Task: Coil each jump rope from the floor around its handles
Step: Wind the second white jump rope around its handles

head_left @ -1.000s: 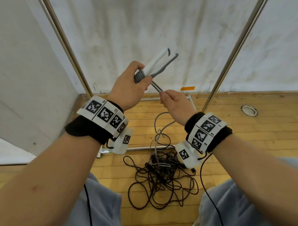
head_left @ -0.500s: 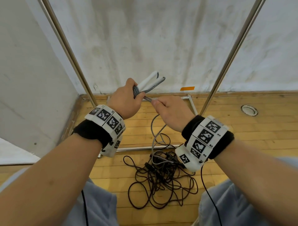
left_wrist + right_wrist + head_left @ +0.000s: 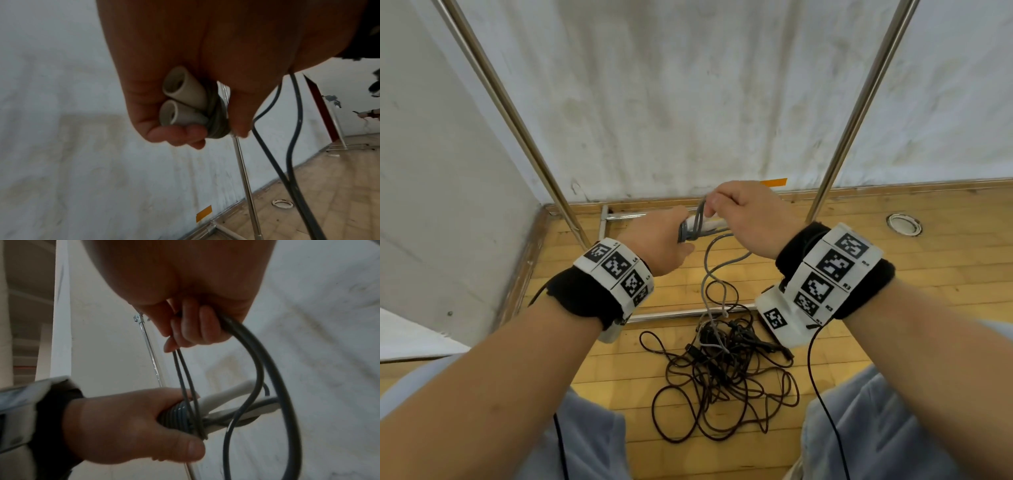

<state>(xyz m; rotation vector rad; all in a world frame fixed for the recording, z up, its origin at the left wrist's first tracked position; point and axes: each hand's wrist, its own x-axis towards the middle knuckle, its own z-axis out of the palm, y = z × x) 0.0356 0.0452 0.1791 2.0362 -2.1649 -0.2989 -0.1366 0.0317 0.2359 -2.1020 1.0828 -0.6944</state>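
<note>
The left hand (image 3: 657, 240) has its grip closed round the two white handles (image 3: 180, 100) held side by side, with several turns of grey rope (image 3: 176, 415) wound round them just beyond the thumb. The handles point away from the fist toward 2 o'clock in the head view. The right hand (image 3: 746, 216) sits just above them at 1 o'clock, knuckles up, its fingers (image 3: 197, 324) curled and pinching a doubled strand of the same rope, which runs straight down onto the coil. From there the loose rope loops under the right palm and hangs to the wooden floor (image 3: 893, 260). At 6 o'clock below the hands lies a tangle of dark ropes (image 3: 722, 377); the grey strand seems to end among them, though the knot of cords hides exactly where.
</note>
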